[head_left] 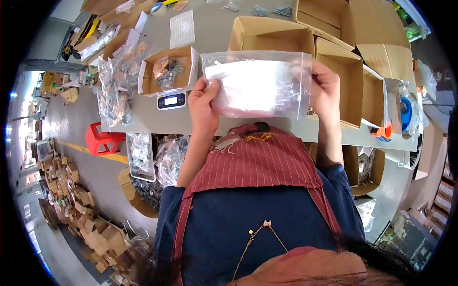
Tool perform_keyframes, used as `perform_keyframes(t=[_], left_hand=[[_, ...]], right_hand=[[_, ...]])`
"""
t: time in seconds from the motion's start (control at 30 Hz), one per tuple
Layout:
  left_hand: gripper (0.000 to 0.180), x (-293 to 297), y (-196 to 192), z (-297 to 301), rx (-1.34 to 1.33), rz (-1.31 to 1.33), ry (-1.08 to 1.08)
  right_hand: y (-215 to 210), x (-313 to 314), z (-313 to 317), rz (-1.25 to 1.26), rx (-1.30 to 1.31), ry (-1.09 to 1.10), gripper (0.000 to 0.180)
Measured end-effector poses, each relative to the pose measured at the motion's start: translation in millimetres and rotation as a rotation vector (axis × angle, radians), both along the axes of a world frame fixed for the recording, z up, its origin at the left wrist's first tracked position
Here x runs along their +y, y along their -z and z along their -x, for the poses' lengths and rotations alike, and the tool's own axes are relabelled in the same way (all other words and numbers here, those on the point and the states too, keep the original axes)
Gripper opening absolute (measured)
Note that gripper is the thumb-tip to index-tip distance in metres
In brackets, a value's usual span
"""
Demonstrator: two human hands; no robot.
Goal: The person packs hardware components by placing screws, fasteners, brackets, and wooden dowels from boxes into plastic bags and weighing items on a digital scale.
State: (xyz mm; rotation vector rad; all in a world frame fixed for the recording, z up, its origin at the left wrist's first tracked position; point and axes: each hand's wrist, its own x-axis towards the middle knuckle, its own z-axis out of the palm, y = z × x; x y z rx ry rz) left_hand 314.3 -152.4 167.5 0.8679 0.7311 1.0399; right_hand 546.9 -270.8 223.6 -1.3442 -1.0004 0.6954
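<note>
A clear flat plastic bag [248,90], whitish and shiny in its middle, is stretched level in front of my chest over the table's near edge. Its left end is pinched between the thumb and fingers of my left hand [204,101]. My right hand [327,88] grips the upper right end, with some fingertips seen only through or behind the plastic. Glare hides whether the bag is single or a stack, and what it holds. To the left, an open carton [144,82] with small bagged parts sits on a scale [171,101] with a lit display.
Open cardboard boxes [339,95] stand behind and right of the bag. Bagged hardware [114,90] hangs over the table's left edge. A blue tape dispenser [405,114] and orange-handled scissors [383,132] lie at the right. A red stool [102,139] stands on the floor.
</note>
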Motion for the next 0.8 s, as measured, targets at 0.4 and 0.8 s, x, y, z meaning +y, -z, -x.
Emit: perform_keyframes(t=[0.4,0.8], left_hand=[[0.029,1.4,3.5,1.2,-0.036,0.103,0.023],[0.03,-6.1,4.8,0.6,-0.037,0.118,0.002]], right_hand=[[2.1,-2.7,-29.3,-0.055,0.051,-0.206,0.015],[-1.3,-0.6,-13.6,0.115,-0.103,-0.243,0.02]])
